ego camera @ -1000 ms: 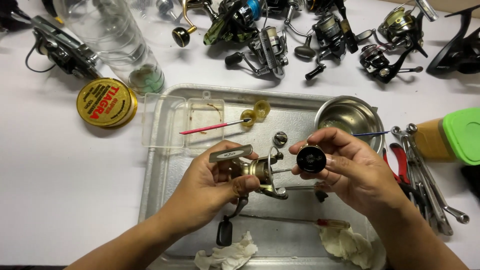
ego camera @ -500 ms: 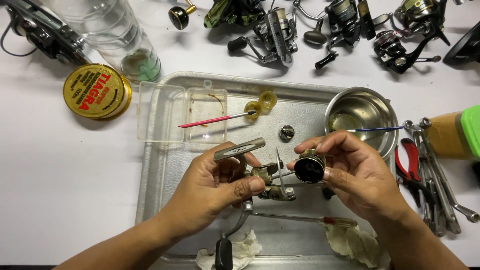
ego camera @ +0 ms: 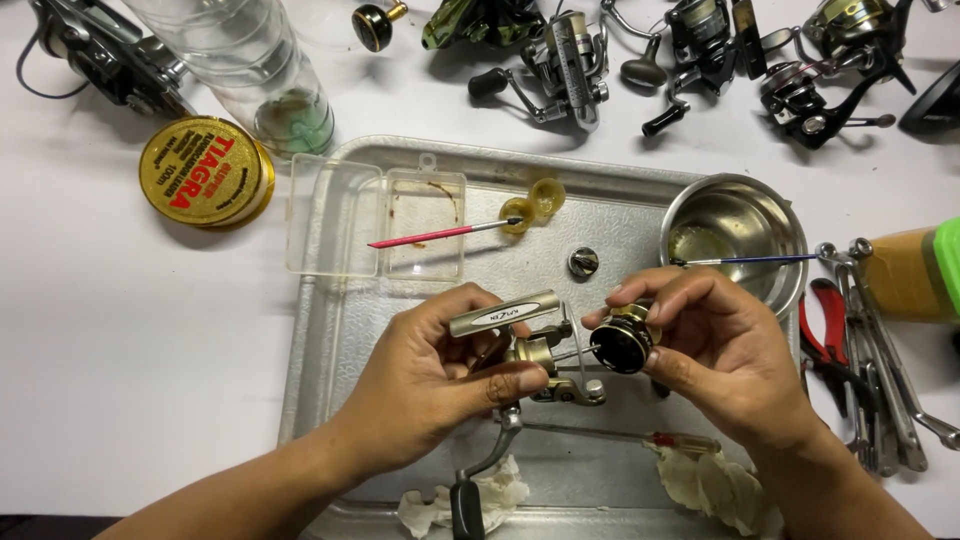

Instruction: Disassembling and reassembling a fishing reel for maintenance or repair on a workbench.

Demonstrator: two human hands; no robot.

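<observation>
Two hands: both work over the middle of a metal tray (ego camera: 330,330) on a white tabletop (ego camera: 120,330).
Left hand: the left hand (ego camera: 430,375) is closed around a gold-coloured fishing reel body (ego camera: 545,355), thumb pressed along its lower side, fingers wrapped behind the foot of the reel.
Right hand: the right hand (ego camera: 720,350) grips a dark round spool (ego camera: 620,345) between thumb and fingertips, with the spool's open face turned toward the reel body.
Reel and spool: the spool sits at the end of the thin shaft that sticks out of the reel body; whether it is seated on the shaft I cannot tell.
Handle: the reel's crank handle (ego camera: 480,470) hangs down from the body toward the near edge of the tray, its dark knob at the rim.
On the tray: a small round metal cap (ego camera: 583,262) lies just beyond the hands; a red-handled brush (ego camera: 440,233) rests across a clear plastic box (ego camera: 375,222) near the far left corner; a steel bowl (ego camera: 735,235) stands at the far right corner with a blue-handled brush (ego camera: 750,260) across it; crumpled rags (ego camera: 710,480) lie along the near edge.
Left of the tray: a round yellow tin (ego camera: 205,172) and a clear plastic bottle (ego camera: 250,60).
Right edge of the tabletop: red-handled pliers (ego camera: 825,325) and wrenches (ego camera: 890,380).
Far edge of the tabletop: several more spinning reels (ego camera: 560,60) in a row.
</observation>
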